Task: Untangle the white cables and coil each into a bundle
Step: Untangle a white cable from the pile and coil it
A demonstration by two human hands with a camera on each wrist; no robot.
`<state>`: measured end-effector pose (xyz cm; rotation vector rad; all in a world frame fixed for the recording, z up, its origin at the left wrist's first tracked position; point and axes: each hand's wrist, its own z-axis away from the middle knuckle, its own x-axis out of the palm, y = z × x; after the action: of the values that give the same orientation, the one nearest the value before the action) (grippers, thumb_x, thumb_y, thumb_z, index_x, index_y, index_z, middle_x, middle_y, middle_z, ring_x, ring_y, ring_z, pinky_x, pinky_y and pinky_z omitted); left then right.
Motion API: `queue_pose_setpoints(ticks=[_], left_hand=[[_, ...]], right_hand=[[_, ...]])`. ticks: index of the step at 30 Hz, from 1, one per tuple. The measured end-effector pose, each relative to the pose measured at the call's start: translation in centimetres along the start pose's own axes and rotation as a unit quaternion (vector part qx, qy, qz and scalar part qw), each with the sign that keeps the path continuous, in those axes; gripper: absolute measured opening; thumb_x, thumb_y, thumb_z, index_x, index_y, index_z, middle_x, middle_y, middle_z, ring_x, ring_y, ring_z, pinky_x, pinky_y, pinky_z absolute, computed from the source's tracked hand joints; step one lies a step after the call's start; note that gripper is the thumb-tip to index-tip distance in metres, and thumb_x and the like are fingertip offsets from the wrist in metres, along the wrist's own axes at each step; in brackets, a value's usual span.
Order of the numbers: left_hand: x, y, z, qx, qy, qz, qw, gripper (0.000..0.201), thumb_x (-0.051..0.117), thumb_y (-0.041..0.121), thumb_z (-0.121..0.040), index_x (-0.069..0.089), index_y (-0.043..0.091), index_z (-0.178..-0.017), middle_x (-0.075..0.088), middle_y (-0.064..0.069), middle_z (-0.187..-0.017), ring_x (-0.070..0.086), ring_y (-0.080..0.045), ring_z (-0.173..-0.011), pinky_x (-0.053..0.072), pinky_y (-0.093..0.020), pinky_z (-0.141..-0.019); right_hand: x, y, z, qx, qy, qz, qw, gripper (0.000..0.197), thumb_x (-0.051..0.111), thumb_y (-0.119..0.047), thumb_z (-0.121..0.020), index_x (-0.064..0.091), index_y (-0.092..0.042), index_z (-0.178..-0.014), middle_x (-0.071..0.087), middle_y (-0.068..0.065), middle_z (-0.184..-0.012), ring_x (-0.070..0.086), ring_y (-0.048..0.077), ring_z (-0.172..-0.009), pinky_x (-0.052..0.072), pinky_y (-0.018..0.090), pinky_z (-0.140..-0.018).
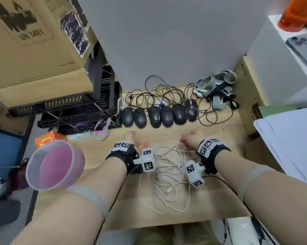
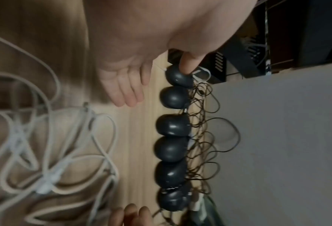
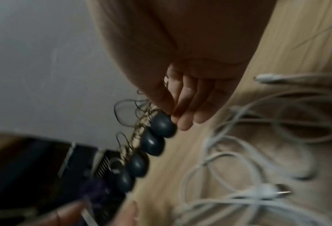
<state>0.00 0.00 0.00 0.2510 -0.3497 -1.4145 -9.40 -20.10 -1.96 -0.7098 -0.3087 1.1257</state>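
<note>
A loose tangle of white cables [image 1: 166, 174] lies on the wooden table [image 1: 219, 197], close to its front edge. One plug end [image 1: 179, 165] shows in the middle of the heap. My left hand [image 1: 136, 140] hovers over the far left edge of the tangle, palm turned inward, fingers straight and holding nothing. My right hand [image 1: 188, 138] hovers over the far right edge, fingers relaxed and empty. In the left wrist view my left hand [image 2: 153, 82] is spread beside the cables [image 2: 45, 152]. In the right wrist view my right hand [image 3: 176, 117] hangs loose above the blurred cables [image 3: 257, 152].
A row of black mice [image 1: 156, 115] with tangled dark cords lies just beyond my hands. Black crates [image 1: 82, 110] and cardboard boxes [image 1: 34, 50] stand at the left. A pink tub [image 1: 55, 165] sits at the left edge, grey straps [image 1: 218, 85] at the back right and stacked paper [image 1: 290, 147] to the right.
</note>
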Motion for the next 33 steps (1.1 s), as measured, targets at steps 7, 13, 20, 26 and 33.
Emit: queue_pose_setpoints(ticks=[7, 13, 20, 26, 33], left_hand=[[-0.4, -3.8, -2.1, -0.058, -0.032, -0.171, 0.983, 0.045, 0.051, 0.034, -0.098, 0.049, 0.0, -0.127, 0.063, -0.022, -0.123, 0.062, -0.036, -0.098, 0.051, -0.045, -0.079], [1.1, -5.8, -3.3, 0.016, -0.008, -0.376, 0.926, 0.019, 0.062, 0.025, -0.092, 0.062, 0.01, -0.103, 0.07, -0.011, -0.105, 0.061, -0.02, -0.067, 0.057, -0.033, -0.068], [1.4, -6.3, -4.0, 0.068, 0.006, -0.52, 0.851, 0.022, 0.074, 0.017, -0.078, 0.076, -0.002, -0.09, 0.065, -0.012, -0.074, 0.053, -0.019, -0.05, 0.046, -0.022, -0.046], [1.3, -5.3, -3.7, 0.095, 0.023, -0.553, 0.827, 0.012, 0.07, 0.01, -0.081, 0.066, 0.002, -0.074, 0.066, -0.015, -0.069, 0.063, -0.028, -0.062, 0.059, -0.038, -0.066], [1.0, -3.5, -2.6, 0.168, 0.041, -0.594, 0.786, 0.007, 0.058, 0.003, -0.09, 0.065, 0.003, -0.092, 0.068, -0.011, -0.083, 0.063, -0.026, -0.07, 0.06, -0.035, -0.068]], right_hand=[[0.4, 5.1, 0.1, -0.119, -0.063, 0.411, 0.902, 0.017, 0.063, -0.017, -0.067, 0.067, -0.025, -0.082, 0.07, -0.009, -0.085, 0.066, 0.015, -0.078, 0.056, 0.028, -0.074], [1.5, 7.5, -1.1, -0.15, -0.059, 0.53, 0.833, 0.035, 0.063, -0.034, -0.084, 0.06, -0.026, -0.118, 0.056, -0.003, -0.119, 0.059, 0.019, -0.099, 0.051, 0.036, -0.087], [2.0, 7.9, -1.1, -0.154, -0.057, 0.574, 0.802, 0.022, 0.06, -0.028, -0.091, 0.063, -0.014, -0.108, 0.051, 0.005, -0.117, 0.059, 0.028, -0.102, 0.048, 0.037, -0.084], [1.1, 5.5, -0.1, -0.132, -0.106, 0.478, 0.862, 0.008, 0.067, -0.028, -0.078, 0.06, -0.024, -0.078, 0.065, -0.002, -0.088, 0.063, 0.02, -0.081, 0.054, 0.032, -0.072], [-0.1, 2.1, 1.7, -0.151, -0.096, 0.384, 0.906, 0.013, 0.064, -0.015, -0.071, 0.068, -0.024, -0.079, 0.071, -0.004, -0.081, 0.063, 0.012, -0.064, 0.048, 0.022, -0.047]])
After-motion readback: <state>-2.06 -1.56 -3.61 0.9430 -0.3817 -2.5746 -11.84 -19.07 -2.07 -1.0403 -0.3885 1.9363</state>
